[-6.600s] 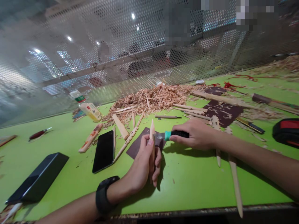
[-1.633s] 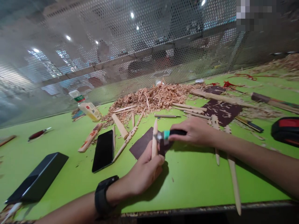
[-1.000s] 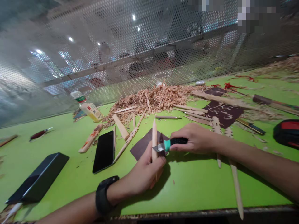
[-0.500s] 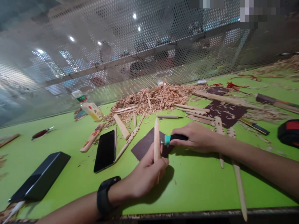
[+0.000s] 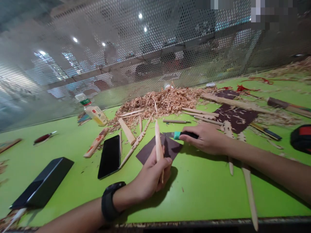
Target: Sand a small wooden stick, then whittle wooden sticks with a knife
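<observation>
My left hand (image 5: pixel 152 176), with a black watch on the wrist, is closed round a pale pointed wooden stick (image 5: pixel 158 142) held upright, tip up. My right hand (image 5: pixel 206 139) grips a carving knife (image 5: pixel 181 134) with a black handle and a teal collar. Its blade points left, a little behind and to the right of the stick, above a dark brown sheet of sandpaper (image 5: pixel 171 146) on the green table (image 5: pixel 201 191).
A heap of wood shavings (image 5: pixel 160 102) lies behind, with several carved sticks around it. A black phone (image 5: pixel 109 156) and a dark case (image 5: pixel 42 187) lie to the left. A glue bottle (image 5: pixel 93 111), more sandpaper (image 5: pixel 236 116) and a red-and-black case (image 5: pixel 302 137) stand nearby. A perforated metal screen (image 5: pixel 145 48) closes the back.
The knife has drawn back from the stick, up and to the right. My left hand has tilted the stick's tip slightly left.
</observation>
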Tool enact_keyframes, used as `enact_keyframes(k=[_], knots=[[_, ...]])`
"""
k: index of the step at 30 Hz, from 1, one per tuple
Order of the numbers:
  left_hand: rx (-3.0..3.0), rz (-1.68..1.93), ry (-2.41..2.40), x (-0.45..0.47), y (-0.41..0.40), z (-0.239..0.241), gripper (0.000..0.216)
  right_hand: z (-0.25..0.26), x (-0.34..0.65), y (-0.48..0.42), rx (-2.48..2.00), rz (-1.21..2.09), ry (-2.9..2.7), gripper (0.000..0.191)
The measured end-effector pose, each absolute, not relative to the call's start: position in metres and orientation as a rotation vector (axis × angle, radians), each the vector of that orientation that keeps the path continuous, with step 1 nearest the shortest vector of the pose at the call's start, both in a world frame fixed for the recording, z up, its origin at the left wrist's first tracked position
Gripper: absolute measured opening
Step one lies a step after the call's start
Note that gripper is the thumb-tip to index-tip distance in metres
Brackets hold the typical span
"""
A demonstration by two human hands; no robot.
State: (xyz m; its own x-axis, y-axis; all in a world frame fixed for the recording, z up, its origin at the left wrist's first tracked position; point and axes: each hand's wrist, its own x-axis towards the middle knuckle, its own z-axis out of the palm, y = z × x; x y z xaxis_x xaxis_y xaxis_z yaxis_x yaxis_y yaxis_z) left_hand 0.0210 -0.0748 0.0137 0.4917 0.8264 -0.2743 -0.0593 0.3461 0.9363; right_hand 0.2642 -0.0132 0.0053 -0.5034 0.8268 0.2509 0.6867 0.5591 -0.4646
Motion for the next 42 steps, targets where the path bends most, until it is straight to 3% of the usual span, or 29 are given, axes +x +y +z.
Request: enact_keyframes(k=[4,17,42], knots=[[1.077,0.674,0.905,0.021,-0.074,0.014,0.032,0.007,0.264,-0.015,-1.073,0.551,-2.478,0.071],[1.053,0.664,0.904,0.020,-0.072,0.011,0.031,0.004,0.264,-0.017,-0.988,0.476,-2.495,0.067],[0.893,0.667,0.887,0.024,-0.076,0.017,0.051,0.006,0.264,-0.019,-0.913,0.410,-2.512,0.061]])
